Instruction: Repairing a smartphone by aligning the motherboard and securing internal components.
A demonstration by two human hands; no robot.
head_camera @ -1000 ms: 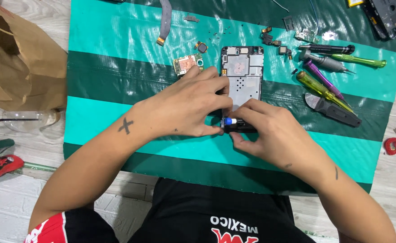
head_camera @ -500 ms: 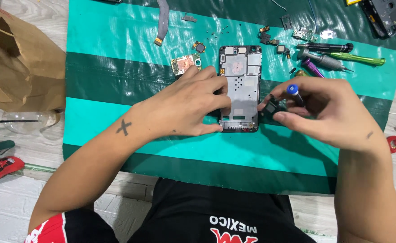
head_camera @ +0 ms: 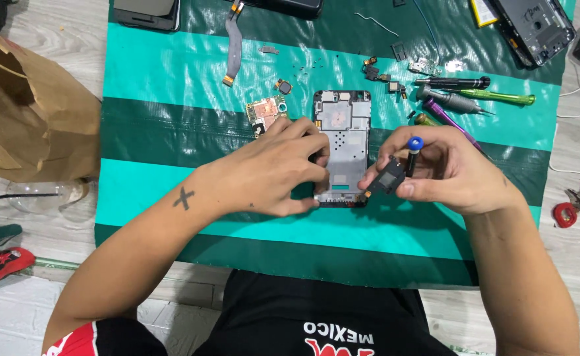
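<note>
The opened phone frame [head_camera: 342, 148] lies face-down in the middle of the green striped mat [head_camera: 171, 72], its metal inner plate showing. The left hand [head_camera: 273, 168] rests flat across the frame's left edge and lower corner, fingers spread and lightly curled, pressing it to the mat rather than gripping it.

The right hand [head_camera: 445, 168] is raised just beside the frame's right edge. Its thumb and forefinger are pinched shut on a small black module [head_camera: 389, 178], held tilted just clear of the frame's lower right side. The same hand also carries a thin screwdriver with a blue cap [head_camera: 413, 150], tucked upright between the fingers; which fingers clamp it I cannot tell for certain from here.

A small circuit board [head_camera: 265, 111] sits on the mat just left of the frame, near the left fingertips. A flat ribbon cable [head_camera: 234, 43] lies further up. To the right of the frame, a cluster of screwdrivers [head_camera: 474, 97] lies on the mat. A brown paper bag [head_camera: 32, 112] stands off the mat's left side, and a set of keys [head_camera: 577, 204] rests on the floor at the right.
</note>
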